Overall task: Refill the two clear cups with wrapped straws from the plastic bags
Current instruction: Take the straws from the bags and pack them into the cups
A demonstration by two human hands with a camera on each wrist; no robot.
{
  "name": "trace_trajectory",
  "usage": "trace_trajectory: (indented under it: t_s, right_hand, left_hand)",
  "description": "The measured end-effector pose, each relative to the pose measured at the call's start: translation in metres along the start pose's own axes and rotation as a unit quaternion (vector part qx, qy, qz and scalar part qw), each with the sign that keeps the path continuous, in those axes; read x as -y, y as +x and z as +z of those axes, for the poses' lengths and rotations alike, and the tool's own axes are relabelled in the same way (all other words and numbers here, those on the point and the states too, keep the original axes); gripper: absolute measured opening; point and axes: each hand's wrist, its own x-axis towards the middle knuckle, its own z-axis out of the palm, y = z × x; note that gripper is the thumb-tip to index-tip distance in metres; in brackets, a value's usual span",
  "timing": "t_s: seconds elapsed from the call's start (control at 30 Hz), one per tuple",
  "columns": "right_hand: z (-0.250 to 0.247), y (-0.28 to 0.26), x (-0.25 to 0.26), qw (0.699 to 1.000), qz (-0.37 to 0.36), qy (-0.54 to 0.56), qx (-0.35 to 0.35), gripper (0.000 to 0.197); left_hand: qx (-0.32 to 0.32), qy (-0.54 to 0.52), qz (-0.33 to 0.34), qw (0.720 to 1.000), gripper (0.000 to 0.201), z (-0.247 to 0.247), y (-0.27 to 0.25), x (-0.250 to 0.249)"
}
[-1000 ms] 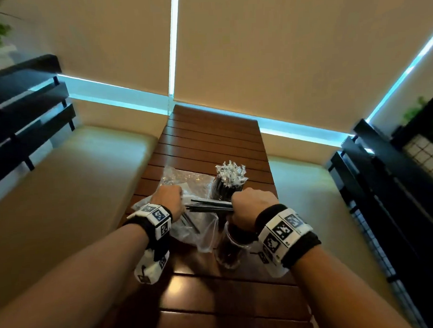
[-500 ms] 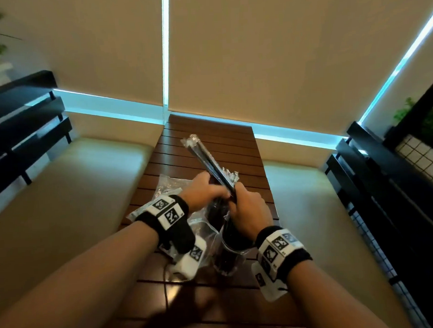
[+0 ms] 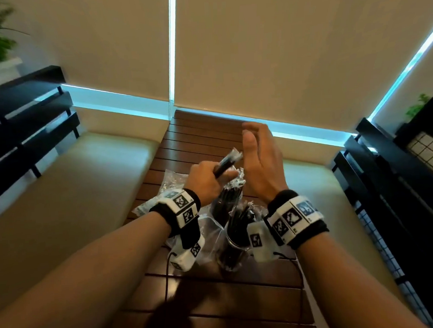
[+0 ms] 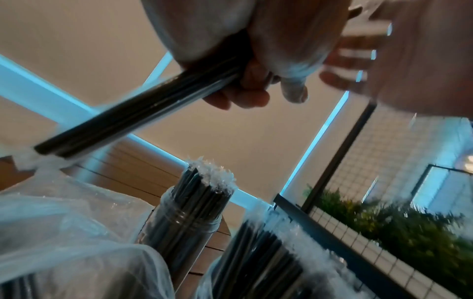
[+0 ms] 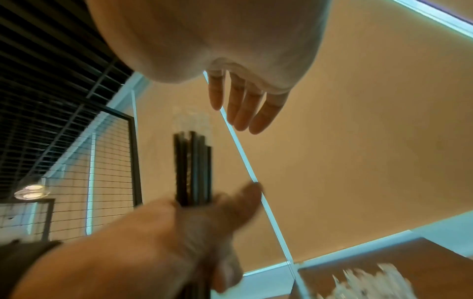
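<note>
My left hand (image 3: 214,175) grips a small bundle of black wrapped straws (image 3: 226,163) above the table, its clear wrapper ends pointing up and right. My right hand (image 3: 255,137) is raised beside the bundle's top, fingers straight and holding nothing. Below stand two clear cups packed with black wrapped straws: the near cup (image 3: 232,247) and the far cup (image 3: 227,203). The left wrist view shows the bundle (image 4: 128,113) in my fist above both cups (image 4: 189,218). In the right wrist view the straight fingers (image 5: 245,105) hover over the bundle (image 5: 193,168).
Crumpled clear plastic bags (image 3: 171,183) lie left of the cups on the slatted wooden table (image 3: 196,130). Beige benches (image 3: 75,194) flank the table. Black railings (image 3: 385,181) stand at both sides, and roller blinds cover the window ahead.
Half a second ago both hands held the straw bundle. My right hand has let go and lifted open beside it; my left hand holds the bundle alone, lower and tilted right.
</note>
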Motion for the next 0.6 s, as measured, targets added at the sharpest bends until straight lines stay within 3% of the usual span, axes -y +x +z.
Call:
trace_trajectory:
  t_s: [0.1, 0.23, 0.3, 0.4, 0.47, 0.6]
  right_hand:
    - [0.006, 0.006, 0.008, 0.995, -0.037, -0.038, 0.088, 0.038]
    - [0.015, -0.004, -0.003, 0.982, -0.013, -0.074, 0.172, 0.044]
    - [0.013, -0.01, -0.009, 0.979, -0.007, -0.06, 0.197, 0.046]
    - [0.003, -0.025, -0.03, 0.988, 0.034, -0.036, 0.147, 0.059]
    - [-0.005, -0.04, -0.054, 0.984, 0.107, -0.076, 0.118, 0.069]
    - [-0.011, -0.08, -0.098, 0.921, 0.245, -0.163, 0.255, 0.084]
  left_hand:
    - [0.01, 0.065, 0.048, 0.997, 0.042, 0.011, -0.001, -0.003]
    - [0.039, 0.09, 0.057, 0.994, 0.007, 0.023, 0.004, -0.001]
    - [0.062, 0.085, 0.044, 0.993, 0.016, 0.028, 0.002, 0.006]
    - [0.046, -0.087, -0.01, 0.995, 0.033, 0.027, -0.003, 0.011]
    - [0.023, -0.18, -0.034, 0.983, 0.038, 0.024, -0.004, 0.006]
    - [0.018, -0.295, -0.065, 0.953, 0.045, 0.025, 0.005, -0.006]
